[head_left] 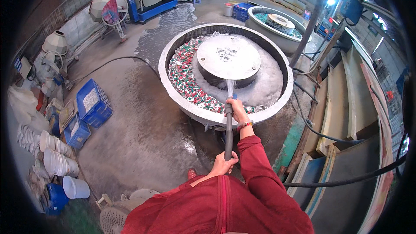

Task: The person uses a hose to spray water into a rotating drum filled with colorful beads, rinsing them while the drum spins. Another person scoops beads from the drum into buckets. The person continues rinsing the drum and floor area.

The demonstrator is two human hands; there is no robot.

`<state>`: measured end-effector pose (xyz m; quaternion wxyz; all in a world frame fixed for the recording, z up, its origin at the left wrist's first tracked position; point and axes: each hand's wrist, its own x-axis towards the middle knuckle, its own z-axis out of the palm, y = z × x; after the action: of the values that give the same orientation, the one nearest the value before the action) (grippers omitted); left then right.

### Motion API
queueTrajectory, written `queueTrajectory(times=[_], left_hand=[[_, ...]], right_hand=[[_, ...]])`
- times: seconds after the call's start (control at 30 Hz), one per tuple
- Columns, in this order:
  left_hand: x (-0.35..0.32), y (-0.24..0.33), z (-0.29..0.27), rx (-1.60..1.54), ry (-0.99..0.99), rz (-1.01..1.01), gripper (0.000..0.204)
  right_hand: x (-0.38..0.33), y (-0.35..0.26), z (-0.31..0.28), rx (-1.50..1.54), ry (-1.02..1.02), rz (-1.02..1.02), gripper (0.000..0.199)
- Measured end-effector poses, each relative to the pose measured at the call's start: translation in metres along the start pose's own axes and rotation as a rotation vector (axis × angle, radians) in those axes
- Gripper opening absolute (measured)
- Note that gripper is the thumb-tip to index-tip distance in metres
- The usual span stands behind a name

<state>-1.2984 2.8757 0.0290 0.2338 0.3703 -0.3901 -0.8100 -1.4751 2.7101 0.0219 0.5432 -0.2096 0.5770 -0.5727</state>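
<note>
My right hand, with a beaded bracelet at the wrist, is closed round the front end of a dark hose, by its blue-tipped nozzle. Further back, nearer my body, my left hand is wrapped round the same hose. Water sprays from the nozzle toward a large round vibratory tub. A flat metal cap tops the tub's central hub. Around the hub lie many small red, green and white pieces, with white foam covering the right side of the ring.
Another round tub stands behind, to the right. Blue crates and white buckets are at the left. Wooden-sided troughs line the right. Black hoses cross there. The concrete floor has wet patches.
</note>
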Motion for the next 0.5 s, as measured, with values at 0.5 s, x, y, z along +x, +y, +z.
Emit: queueTrajectory(times=[0.5], left_hand=[[0.003, -0.003, 0.028, 0.197, -0.117, 0.028, 0.009]], right_hand=[[-0.023, -0.023, -0.065, 0.097, 0.096, -0.141, 0.018]])
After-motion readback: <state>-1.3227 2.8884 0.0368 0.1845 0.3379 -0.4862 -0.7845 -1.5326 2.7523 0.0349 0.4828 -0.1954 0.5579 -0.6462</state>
